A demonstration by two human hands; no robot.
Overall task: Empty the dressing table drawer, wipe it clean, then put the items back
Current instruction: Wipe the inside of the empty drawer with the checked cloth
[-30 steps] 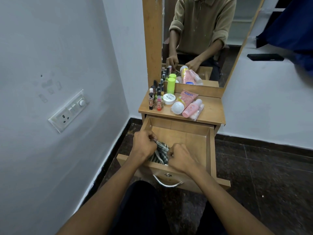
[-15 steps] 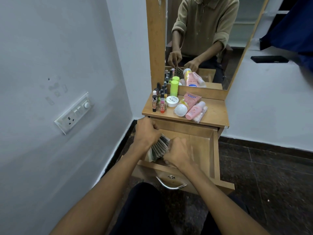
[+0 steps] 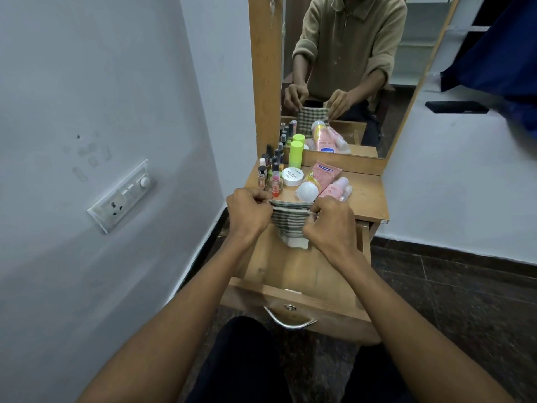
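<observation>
- Fingers of the left hand (image 3: 250, 212) and right hand (image 3: 328, 223) are pinching the cloth's (image 3: 290, 225) top corners, holding it above the open drawer (image 3: 290, 271).
- Cloth is hanging limp: light and soft, best gripped by its edges.
- Cosmetics (image 3: 308, 181) are waiting on the surface (image 3: 369, 199).

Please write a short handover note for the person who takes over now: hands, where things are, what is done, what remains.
Left hand and right hand each pinch a top corner of the checked cloth, held up over the open drawer.
The drawer looks empty. The cosmetics stand and lie on the tabletop in front of the mirror.
Done: drawer emptied.
Left: whether wiping is finished cannot be told; finish it if needed, then put the cosmetics back and, presumably, shut the drawer.
</observation>
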